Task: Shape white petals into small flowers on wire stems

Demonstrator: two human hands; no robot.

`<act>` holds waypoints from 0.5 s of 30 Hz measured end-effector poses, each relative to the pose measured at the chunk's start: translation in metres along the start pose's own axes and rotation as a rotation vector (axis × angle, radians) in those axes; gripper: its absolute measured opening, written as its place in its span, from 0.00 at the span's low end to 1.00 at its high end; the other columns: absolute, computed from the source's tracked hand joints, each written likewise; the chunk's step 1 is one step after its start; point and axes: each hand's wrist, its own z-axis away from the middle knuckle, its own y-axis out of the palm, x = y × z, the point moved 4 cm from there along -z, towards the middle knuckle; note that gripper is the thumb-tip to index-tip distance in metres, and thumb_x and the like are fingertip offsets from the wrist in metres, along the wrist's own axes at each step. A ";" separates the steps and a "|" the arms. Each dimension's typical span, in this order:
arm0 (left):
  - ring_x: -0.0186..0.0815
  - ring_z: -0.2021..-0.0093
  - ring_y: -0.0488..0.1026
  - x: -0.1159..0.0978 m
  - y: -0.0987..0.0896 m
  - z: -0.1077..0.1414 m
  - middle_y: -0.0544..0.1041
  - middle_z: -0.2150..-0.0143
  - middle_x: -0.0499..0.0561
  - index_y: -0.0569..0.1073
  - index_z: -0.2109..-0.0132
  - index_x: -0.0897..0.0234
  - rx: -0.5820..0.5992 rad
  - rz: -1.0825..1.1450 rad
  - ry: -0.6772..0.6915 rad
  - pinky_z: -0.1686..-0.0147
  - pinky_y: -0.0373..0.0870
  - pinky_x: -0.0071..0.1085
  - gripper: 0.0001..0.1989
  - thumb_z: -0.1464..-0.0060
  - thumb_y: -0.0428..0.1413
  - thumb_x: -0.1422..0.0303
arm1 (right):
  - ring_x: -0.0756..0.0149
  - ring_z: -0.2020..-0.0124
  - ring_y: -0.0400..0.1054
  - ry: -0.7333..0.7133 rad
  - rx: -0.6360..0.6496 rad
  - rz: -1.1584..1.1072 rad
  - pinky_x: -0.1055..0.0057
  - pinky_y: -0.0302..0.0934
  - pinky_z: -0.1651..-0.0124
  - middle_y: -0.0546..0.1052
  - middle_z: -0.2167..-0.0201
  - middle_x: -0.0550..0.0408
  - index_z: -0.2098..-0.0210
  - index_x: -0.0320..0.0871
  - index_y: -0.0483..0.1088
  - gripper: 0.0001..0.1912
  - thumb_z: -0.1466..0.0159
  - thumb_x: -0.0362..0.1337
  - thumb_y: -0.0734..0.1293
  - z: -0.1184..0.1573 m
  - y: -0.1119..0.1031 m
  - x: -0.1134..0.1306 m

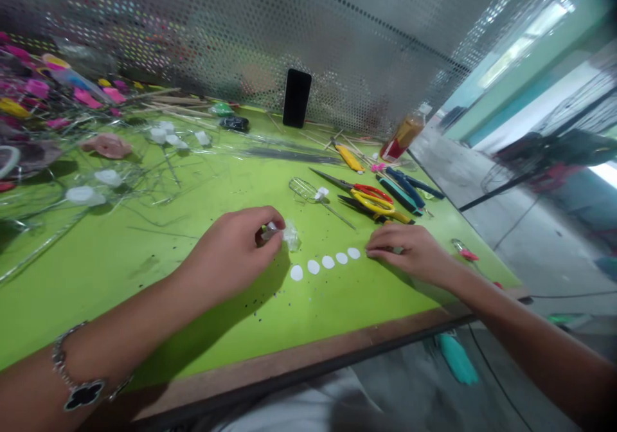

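Observation:
My left hand (241, 242) is closed in a pinch on a small crumpled clear plastic bag (290, 236), just above the green table. To the right of it, several white paper circles (328, 262) lie in a slanting row. My right hand (407, 249) rests on the table beyond the row's right end, thumb and fingers pressed together; whatever they hold, if anything, is hidden. Behind the row lies a wire whisk-like piece (306, 189) with a white tag. Yellow-and-red-handled scissors (369, 195) lie behind my right hand.
Pliers (399, 193) and a yellow cutter (348, 157) lie at the right. A phone (296, 98) leans on the perforated metal panel, with a bottle (403, 135) to its right. Wires, sticks and pink pieces (87, 96) crowd the left. A wooden edge (308, 358) borders the front.

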 end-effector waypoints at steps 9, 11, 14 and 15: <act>0.44 0.65 0.79 0.001 0.001 0.001 0.86 0.60 0.52 0.82 0.52 0.59 -0.003 -0.005 0.008 0.66 0.70 0.39 0.15 0.35 0.54 0.57 | 0.58 0.57 0.82 0.306 0.108 -0.186 0.63 0.74 0.52 0.87 0.55 0.49 0.55 0.46 0.86 0.13 0.29 0.48 0.74 -0.005 -0.005 -0.018; 0.44 0.65 0.79 0.001 0.001 0.001 0.86 0.60 0.52 0.82 0.53 0.59 -0.005 -0.003 0.013 0.66 0.70 0.39 0.15 0.35 0.54 0.57 | 0.58 0.61 0.81 0.435 0.104 -0.223 0.65 0.74 0.56 0.87 0.58 0.49 0.54 0.45 0.86 0.17 0.31 0.52 0.76 -0.005 -0.006 -0.025; 0.44 0.65 0.79 0.000 0.001 0.000 0.86 0.60 0.52 0.82 0.53 0.58 -0.009 -0.003 0.024 0.65 0.70 0.39 0.15 0.35 0.54 0.57 | 0.62 0.68 0.77 0.530 0.129 -0.262 0.68 0.69 0.64 0.86 0.65 0.51 0.58 0.44 0.84 0.20 0.33 0.55 0.75 -0.006 -0.008 -0.030; 0.44 0.65 0.79 0.000 0.000 0.000 0.86 0.60 0.52 0.82 0.53 0.58 -0.009 -0.002 0.025 0.65 0.71 0.39 0.15 0.35 0.54 0.57 | 0.63 0.69 0.76 0.536 0.163 -0.271 0.69 0.68 0.65 0.85 0.67 0.51 0.59 0.44 0.84 0.20 0.33 0.56 0.75 -0.007 -0.007 -0.030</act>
